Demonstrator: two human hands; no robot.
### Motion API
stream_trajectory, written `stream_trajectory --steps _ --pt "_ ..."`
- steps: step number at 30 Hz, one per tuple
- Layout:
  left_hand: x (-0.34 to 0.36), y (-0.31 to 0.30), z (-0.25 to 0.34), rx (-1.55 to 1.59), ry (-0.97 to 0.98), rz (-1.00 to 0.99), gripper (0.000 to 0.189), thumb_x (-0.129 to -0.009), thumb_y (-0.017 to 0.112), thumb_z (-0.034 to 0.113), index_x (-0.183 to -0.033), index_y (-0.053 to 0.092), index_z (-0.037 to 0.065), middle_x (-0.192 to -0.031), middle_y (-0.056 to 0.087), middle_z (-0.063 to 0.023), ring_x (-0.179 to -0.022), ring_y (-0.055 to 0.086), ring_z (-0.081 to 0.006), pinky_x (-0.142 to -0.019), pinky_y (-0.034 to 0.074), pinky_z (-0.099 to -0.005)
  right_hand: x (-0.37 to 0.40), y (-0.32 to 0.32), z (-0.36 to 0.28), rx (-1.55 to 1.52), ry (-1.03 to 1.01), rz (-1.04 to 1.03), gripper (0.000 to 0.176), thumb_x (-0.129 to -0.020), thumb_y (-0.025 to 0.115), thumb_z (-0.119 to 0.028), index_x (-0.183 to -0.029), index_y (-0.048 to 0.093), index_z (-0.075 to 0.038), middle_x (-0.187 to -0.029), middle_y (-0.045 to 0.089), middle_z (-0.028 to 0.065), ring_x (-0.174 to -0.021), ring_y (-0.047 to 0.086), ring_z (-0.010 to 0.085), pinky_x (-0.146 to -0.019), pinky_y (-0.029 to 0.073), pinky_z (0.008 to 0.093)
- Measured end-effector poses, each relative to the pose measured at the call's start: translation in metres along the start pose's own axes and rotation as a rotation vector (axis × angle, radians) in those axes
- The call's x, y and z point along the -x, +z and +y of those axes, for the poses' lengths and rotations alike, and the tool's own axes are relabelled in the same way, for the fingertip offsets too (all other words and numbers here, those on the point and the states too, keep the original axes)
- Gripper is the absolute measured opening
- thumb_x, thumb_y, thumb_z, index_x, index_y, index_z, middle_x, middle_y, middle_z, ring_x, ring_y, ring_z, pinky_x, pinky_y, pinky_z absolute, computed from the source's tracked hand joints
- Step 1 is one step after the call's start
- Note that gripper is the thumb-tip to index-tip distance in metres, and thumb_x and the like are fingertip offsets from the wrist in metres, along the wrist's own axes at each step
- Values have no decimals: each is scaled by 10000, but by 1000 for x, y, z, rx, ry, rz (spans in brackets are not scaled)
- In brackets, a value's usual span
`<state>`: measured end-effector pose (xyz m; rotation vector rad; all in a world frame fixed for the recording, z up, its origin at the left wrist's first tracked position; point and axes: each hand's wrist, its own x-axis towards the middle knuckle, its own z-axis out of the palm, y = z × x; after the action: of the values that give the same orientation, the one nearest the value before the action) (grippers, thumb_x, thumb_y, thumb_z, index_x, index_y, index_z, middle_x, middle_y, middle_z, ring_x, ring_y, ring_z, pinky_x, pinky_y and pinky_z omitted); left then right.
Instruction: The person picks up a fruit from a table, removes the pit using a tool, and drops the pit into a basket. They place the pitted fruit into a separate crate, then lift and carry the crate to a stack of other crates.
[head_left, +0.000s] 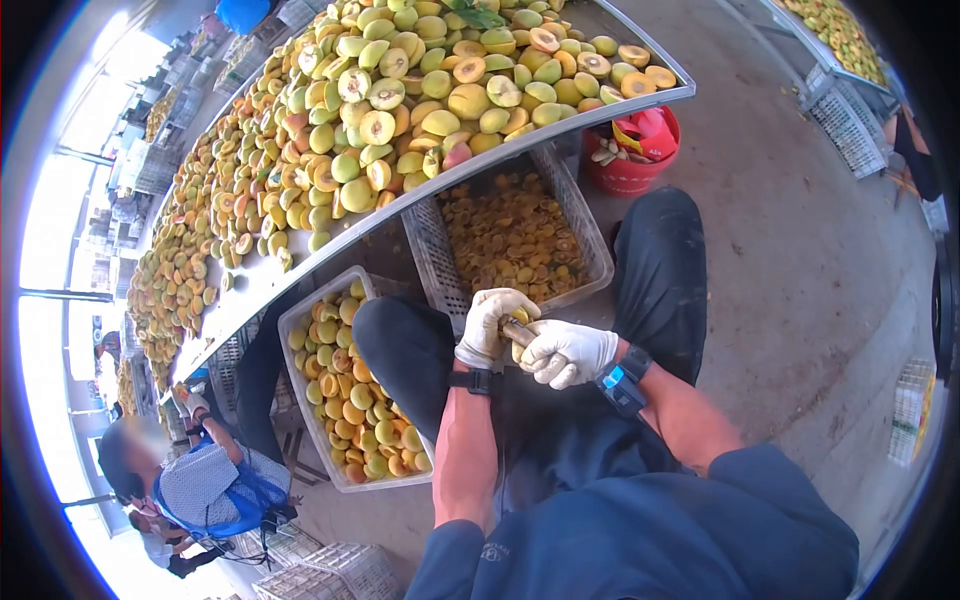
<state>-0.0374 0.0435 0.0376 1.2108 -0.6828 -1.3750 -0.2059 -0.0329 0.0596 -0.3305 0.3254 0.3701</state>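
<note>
My left hand [494, 325], in a white glove, is closed around a small yellow piece of fruit [520, 314], mostly hidden by the fingers. Close against it, my right hand [567, 353], also gloved, grips a short brownish tool [517, 331] that points toward the left hand. The tool's working end is hidden, so its kind cannot be made out. Both hands are above my lap, just in front of a crate [597, 262] of small brownish-orange scraps or pits. To the left of my knee, a white crate [290, 345] holds yellow-green peach halves.
A metal-edged table [440, 183] heaped with peaches [400, 110], many halved, rises in front. A red bucket [628, 178] with pink and red material stands under its right corner. At left sits another person [205, 480]. Stacked crates [340, 570] lie at lower left.
</note>
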Motion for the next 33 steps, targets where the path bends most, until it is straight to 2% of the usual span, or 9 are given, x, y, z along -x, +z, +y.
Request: stream_trajectory --steps 4,8,10,11,14,16,20,24,33 --pt "-1 6 -4 314 -190 213 381 -867 517 305 -794 688 -27 -697 652 -123 -621 605 -195 -620 500 -284 -4 4 -7 49 -50 22 80 -898 516 -38 -921 476 -103 -677 382 -71 -441 303 -16 -341 242 146" --pt "-11 -1 -10 790 -64 386 467 -930 497 414 -1059 624 -17 -799 659 -124 -703 637 -234 -653 541 -324 4 38 -28 72 -152 110 98 -887 553 -55 -943 481 -94 -684 396 -65 -461 334 2 -362 256 152" --pt "-10 23 -4 295 324 752 453 -956 487 410 -1108 604 0 -907 671 -112 -766 647 -231 -656 538 -317 1 21 -44 109 -207 23 174 -876 596 -88 -1023 510 -52 -692 426 -45 -499 388 23 -385 316 175" --pt "-15 -2 0 702 141 586 362 -971 518 322 -1117 606 3 -988 671 -101 -788 648 -204 -637 524 -285 -5 14 -51 558 -203 309 215 -880 578 -112 -1067 521 -23 -722 510 22 -532 483 104 -431 398 251" --pt "5 -20 13 370 276 628 316 -955 616 232 -1176 603 6 -1002 676 -88 -791 644 -141 -620 498 -227 -24 -21 -50 1740 -293 1131 379 -887 484 -161 -1195 520 58 -905 673 248 -781 667 391 -703 532 479" --pt "11 -21 34 36 362 751 324 -883 707 81 -1185 621 3 -1017 672 -69 -817 632 -133 -703 511 -250 -26 -37 -48 1610 -304 1268 385 -862 455 -139 -1177 540 66 -916 668 280 -867 648 448 -783 507 524" --pt "36 -8 80 -681 701 842 358 -849 749 71 -1171 617 -15 -1094 634 -70 -965 605 -127 -836 498 -253 -35 -84 -30 1683 -446 1170 308 -833 525 -164 -1088 554 6 -800 649 280 -772 634 471 -679 498 552" --pt "89 -16 109 -855 822 992 410 -770 809 76 -1129 629 -8 -1114 631 -103 -987 621 -197 -841 506 -303 -40 -89 -22 1737 -346 1112 299 -808 554 -87 -1096 525 -10 -815 635 296 -825 611 493 -707 488 546" --pt "235 -145 -19 -1206 17 1569 405 -706 866 241 -937 641 -3 -911 657 -160 -839 646 -321 -770 523 -385 -47 -66 -16 1810 -91 977 328 -790 576 -90 -1086 531 46 -901 628 338 -930 598 499 -803 488 524"
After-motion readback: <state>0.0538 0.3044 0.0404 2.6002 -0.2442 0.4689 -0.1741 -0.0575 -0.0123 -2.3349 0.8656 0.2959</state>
